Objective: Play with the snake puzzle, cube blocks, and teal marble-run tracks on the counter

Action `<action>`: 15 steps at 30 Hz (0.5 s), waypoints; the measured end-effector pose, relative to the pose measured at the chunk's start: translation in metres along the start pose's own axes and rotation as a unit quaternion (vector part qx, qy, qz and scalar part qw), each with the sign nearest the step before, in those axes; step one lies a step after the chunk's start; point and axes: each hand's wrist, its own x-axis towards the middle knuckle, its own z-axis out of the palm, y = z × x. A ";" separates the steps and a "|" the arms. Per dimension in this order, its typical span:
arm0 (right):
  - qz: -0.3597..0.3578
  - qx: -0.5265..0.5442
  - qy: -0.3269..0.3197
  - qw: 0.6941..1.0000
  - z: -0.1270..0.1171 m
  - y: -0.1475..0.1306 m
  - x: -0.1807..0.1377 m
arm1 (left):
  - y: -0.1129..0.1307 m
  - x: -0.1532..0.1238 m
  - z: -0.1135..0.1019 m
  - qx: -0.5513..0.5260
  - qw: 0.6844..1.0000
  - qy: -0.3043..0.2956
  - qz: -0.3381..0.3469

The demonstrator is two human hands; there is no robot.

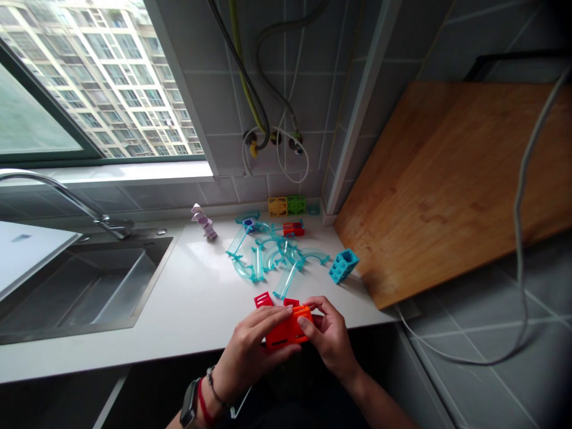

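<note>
Both my hands meet at the front edge of the white counter (192, 310). My left hand (250, 351) and my right hand (328, 333) are closed together on an orange plastic block (288, 329). A red block (263, 299) lies on the counter just behind my left fingers, and a second red piece (291, 302) peeks out behind the orange one. Further back lies a heap of clear teal track curves (268, 256), with a blue cube block (343, 265) to their right.
A steel sink (75, 286) with a tap (67, 199) fills the left. A wooden board (451, 179) leans at the right, crossed by a grey cable (521, 202). Yellow and green blocks (286, 205), a red-orange block (293, 229) and a pale purple piece (204, 221) stand near the tiled wall.
</note>
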 end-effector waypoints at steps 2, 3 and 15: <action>-0.014 -0.005 -0.027 1.000 -0.006 0.003 -0.004 | -0.001 -0.002 0.002 -0.007 1.000 -0.012 0.007; -0.024 -0.005 -0.044 0.999 -0.009 0.004 -0.006 | -0.001 -0.003 0.003 -0.017 1.000 -0.016 -0.001; -0.028 -0.049 -0.077 0.995 -0.032 -0.005 -0.006 | -0.009 0.010 0.025 -0.117 0.984 -0.039 -0.128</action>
